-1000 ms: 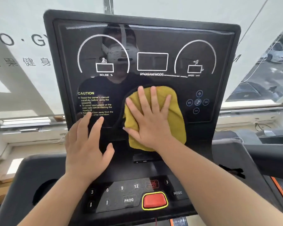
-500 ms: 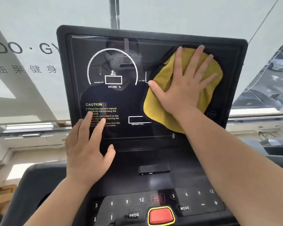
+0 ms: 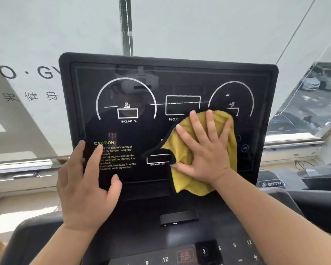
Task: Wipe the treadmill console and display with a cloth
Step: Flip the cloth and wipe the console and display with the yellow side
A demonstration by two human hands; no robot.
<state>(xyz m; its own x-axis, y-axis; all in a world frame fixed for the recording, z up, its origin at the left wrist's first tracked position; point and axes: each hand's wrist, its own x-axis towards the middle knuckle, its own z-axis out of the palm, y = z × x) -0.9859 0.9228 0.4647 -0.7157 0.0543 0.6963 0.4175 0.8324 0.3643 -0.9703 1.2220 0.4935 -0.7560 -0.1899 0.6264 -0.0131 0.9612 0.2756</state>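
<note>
The black treadmill display (image 3: 161, 83) stands upright in front of me, with white dial outlines and a CAUTION text at its lower left. My right hand (image 3: 204, 148) presses a yellow cloth (image 3: 182, 155) flat against the display's lower right part, fingers spread. The cloth has a dark edge and covers part of the right dial and the PROGRAM label. My left hand (image 3: 86, 180) rests with straight fingers on the display's lower left edge, over the CAUTION text. Below lies the console panel (image 3: 180, 236) with number keys.
A small black slot piece (image 3: 178, 218) sits on the console below the display. A window with a white blind is behind the treadmill, and parked cars show at the right. Another machine (image 3: 294, 188) stands at the right.
My right hand has slid the yellow cloth down from the display's upper right to its lower right. My left hand has stayed at the lower left. The view has tilted up slightly.
</note>
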